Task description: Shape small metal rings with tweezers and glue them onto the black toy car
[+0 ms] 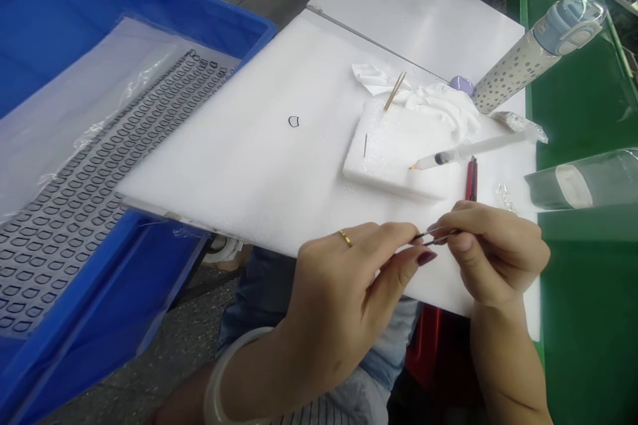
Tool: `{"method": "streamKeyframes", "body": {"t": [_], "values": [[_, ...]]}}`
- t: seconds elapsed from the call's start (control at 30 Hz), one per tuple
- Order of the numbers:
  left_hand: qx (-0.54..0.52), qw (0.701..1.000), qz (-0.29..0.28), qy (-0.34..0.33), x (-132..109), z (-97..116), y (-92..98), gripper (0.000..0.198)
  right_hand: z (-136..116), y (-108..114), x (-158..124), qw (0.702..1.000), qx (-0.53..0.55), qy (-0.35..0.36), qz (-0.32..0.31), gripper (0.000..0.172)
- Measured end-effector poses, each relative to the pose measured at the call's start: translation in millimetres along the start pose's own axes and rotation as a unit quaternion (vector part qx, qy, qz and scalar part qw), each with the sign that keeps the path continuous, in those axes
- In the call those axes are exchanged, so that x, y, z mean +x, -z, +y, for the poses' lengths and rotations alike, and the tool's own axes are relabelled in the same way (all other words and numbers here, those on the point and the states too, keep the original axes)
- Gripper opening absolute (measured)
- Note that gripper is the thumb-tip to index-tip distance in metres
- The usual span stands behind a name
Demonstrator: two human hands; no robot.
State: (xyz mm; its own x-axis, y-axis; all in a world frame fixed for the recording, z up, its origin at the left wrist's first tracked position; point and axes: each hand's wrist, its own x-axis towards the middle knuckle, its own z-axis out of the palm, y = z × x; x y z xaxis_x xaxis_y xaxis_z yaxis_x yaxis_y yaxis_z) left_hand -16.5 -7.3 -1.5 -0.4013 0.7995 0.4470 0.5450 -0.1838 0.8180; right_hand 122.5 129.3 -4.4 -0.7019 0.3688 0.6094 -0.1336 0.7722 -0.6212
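While both hands work close together just above the near edge of the white foam board (279,166), the left hand (343,299) is mostly closed, its thumb and forefinger pinching a slim dark pointed tool (425,236), perhaps fine tweezers, with the other fingers curled loosely beneath. The right hand (491,252) is also nearly closed, its fingertips (461,242) meeting the tool's tip, though whether they grip the tool or something too small to make out, I cannot tell. That short fingertip hold looks well suited to such fine work: the hands steady each other, and the tip stays in clear view. Farther in on the board lie a small black D-shaped loop (294,121) and a foam block (393,153) bearing a syringe with an amber tip (448,158) and a toothpick (365,144); a red-handled craft knife (471,179) sits just beyond the right hand. Beside the board's left edge, a blue plastic crate (114,13) holds a sheet of matching loops (100,146).
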Motion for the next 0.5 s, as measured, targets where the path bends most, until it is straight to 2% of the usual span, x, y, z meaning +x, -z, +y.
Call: {"method": "streamKeyframes", "body": {"t": [0.5], "values": [[0.003,1.0,-0.004,0.01,-1.5,-1.3,-1.4,0.011,-4.0,0.5,-0.4,0.999,-0.043,-0.008,0.01,0.01]]}}
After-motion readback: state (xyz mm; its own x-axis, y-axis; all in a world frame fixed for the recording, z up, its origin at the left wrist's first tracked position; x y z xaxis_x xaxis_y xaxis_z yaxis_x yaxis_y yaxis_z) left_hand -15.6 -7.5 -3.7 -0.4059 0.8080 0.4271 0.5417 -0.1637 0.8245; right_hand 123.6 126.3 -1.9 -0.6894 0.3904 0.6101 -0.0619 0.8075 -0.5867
